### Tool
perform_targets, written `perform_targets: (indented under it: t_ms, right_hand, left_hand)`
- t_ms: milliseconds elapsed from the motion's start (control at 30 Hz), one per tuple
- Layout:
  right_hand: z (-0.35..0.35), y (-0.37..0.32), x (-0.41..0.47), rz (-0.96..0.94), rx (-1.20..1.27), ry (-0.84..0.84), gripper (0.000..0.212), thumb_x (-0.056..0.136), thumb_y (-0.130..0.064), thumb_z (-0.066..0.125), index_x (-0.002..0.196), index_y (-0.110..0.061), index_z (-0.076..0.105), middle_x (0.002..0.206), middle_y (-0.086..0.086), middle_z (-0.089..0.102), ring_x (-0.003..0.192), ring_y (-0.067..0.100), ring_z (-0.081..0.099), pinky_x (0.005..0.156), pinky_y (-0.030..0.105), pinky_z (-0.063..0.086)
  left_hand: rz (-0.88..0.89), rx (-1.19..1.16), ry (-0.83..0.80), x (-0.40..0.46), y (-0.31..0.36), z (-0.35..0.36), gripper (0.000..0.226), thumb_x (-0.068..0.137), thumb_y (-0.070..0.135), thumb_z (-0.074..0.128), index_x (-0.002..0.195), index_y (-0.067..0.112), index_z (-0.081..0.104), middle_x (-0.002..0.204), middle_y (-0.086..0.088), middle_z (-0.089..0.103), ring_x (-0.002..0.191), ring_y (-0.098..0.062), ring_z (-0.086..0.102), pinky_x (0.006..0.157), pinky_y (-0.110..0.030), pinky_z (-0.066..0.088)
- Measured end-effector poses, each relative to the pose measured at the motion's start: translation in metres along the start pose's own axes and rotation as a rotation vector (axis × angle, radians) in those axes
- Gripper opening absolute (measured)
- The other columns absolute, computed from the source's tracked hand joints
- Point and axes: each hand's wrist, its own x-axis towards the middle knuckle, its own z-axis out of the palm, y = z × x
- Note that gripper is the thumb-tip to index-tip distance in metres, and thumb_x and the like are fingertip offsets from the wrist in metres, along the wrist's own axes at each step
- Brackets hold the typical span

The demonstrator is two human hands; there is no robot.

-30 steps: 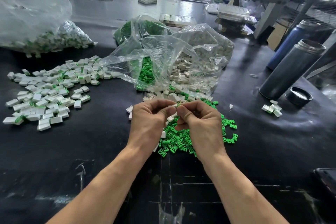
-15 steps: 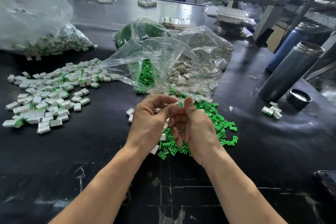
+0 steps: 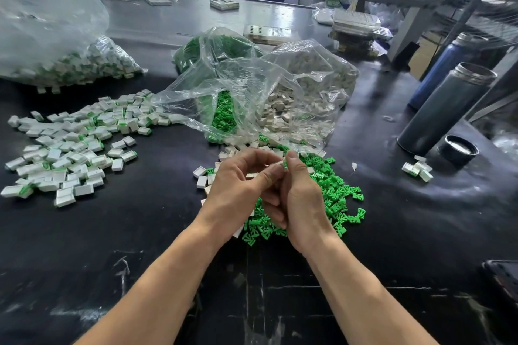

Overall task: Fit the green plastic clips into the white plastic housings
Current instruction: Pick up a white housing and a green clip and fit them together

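— What colours am I seeing here?
— I'm seeing bright green clips (image 3: 330, 193), white housings (image 3: 67, 154) showing green edges, a scuffed black tabletop (image 3: 140, 232), and grey (image 3: 445, 109) and blue flasks (image 3: 440, 70).

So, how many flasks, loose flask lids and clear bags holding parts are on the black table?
Flasks: 2, grey flask and blue flask
Loose lids: 1, black lid
Bags holding parts: 3, left bag, clips bag, housings bag
Total: 6

The piece pinched between the left hand (image 3: 238, 187) and right hand (image 3: 301, 199) is mostly covered by fingers; loose green clips (image 3: 333, 190) beneath both hands are partly hidden; a dark object (image 3: 504, 277) right of the hands is cut off by the frame edge.
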Motion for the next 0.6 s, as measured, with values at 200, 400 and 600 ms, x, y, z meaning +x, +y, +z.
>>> perform_targets:
  t_ms: [200, 400, 600]
  right_hand:
    - [0.0024, 0.004, 0.0015, -0.043, 0.014, 0.074, 0.062, 0.11, -0.05, 0.028, 0.112, -0.004, 0.069, 0.056, 0.0, 0.029, 0.041, 0.012, 0.025, 0.035, 0.019, 0.021]
    - [0.0062, 0.0018, -0.001, -0.009, 0.109, 0.105, 0.059, 0.108, -0.051, 0.032, 0.068, -0.016, 0.057, 0.057, 0.001, 0.022, 0.043, 0.012, 0.019, 0.037, 0.022, 0.014]
    - [0.0084, -0.0003, -0.0001, 0.038, 0.091, 0.085, 0.064, 0.106, -0.06, 0.029, 0.068, -0.023, 0.065, 0.053, -0.002, 0.025, 0.041, 0.013, 0.02, 0.039, 0.023, 0.012]
  left_hand:
    - [0.01, -0.012, -0.031, 0.0008, -0.0018, 0.0011, 0.012, 0.095, 0.017, 0.071, 0.102, 0.008, 0.069, 0.092, -0.012, 0.071, 0.077, -0.021, 0.069, 0.067, -0.03, 0.058]
    - [0.049, -0.013, -0.05, -0.0024, 0.001, 0.005, 0.01, 0.095, 0.016, 0.071, 0.1, 0.009, 0.068, 0.084, -0.004, 0.072, 0.071, -0.014, 0.07, 0.059, -0.025, 0.059]
    - [0.032, -0.084, -0.025, -0.0051, 0.0034, 0.0077, 0.01, 0.095, 0.013, 0.069, 0.102, 0.006, 0.066, 0.082, -0.003, 0.07, 0.071, -0.025, 0.064, 0.052, -0.029, 0.058]
